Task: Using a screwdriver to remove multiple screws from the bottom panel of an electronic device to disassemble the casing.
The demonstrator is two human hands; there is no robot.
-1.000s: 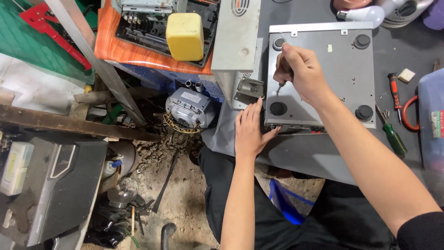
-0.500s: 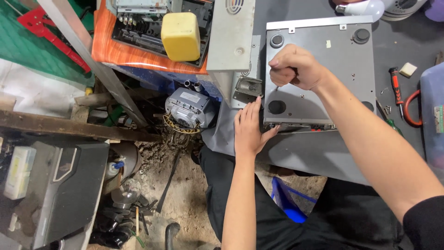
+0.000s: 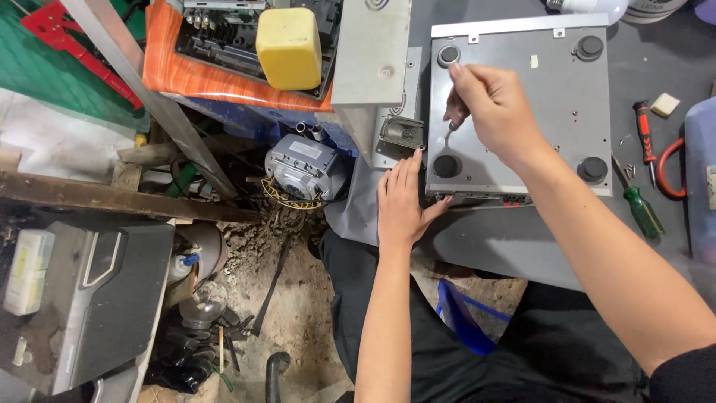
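Head view shows our right hand point(image 3: 496, 112) closed around a small screwdriver point(image 3: 453, 127), tip pointing down onto the grey metal case point(image 3: 537, 149) near its left edge. Our left hand point(image 3: 403, 201), open and flat, braces that case's near-left corner.

A single head-worn camera looks almost straight down from above the person's lap, close enough that both forearms run up from the bottom edge to the left hand point(image 3: 403, 201) and right hand point(image 3: 496, 108). The grey metal case point(image 3: 522, 157) on the dark worktable point(image 3: 492, 246) fills the upper right, while the cluttered dirt floor point(image 3: 298, 298) takes the lower left.
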